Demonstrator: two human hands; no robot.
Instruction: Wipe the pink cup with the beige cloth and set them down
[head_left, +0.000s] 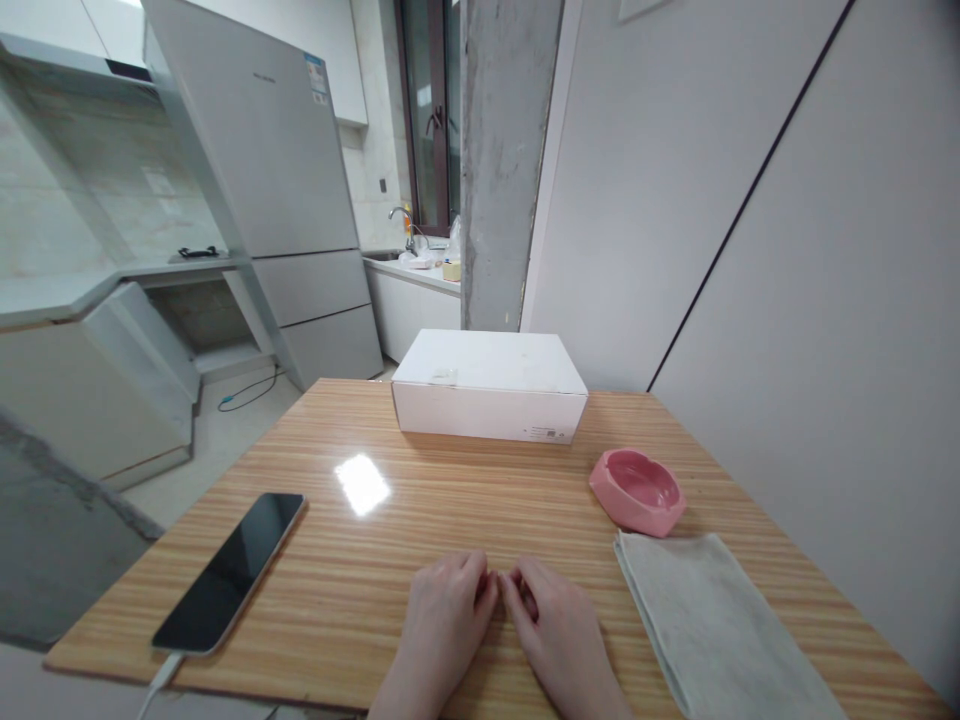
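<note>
My left hand [448, 607] rests on the wooden table, fingers curled in and closed. Beside it lies my right hand [551, 612], closed in the same loose way, the thumb tips of both nearly meeting. I see nothing held in either one. To the right of my right hand is a folded grey cloth [724, 625]. Just behind that cloth sits a pink ashtray [637, 490] with angular sides. Over on the left, a black-screened phone [232, 570] lies face up with a white cable [161, 685] plugged into its near end.
A white box [487, 385] stands at the far edge of the table [480, 490]. Past it are a grey pillar [506, 160], a fridge [300, 170] and a sink with a faucet [409, 228]. A pale wall [825, 300] runs along the right side.
</note>
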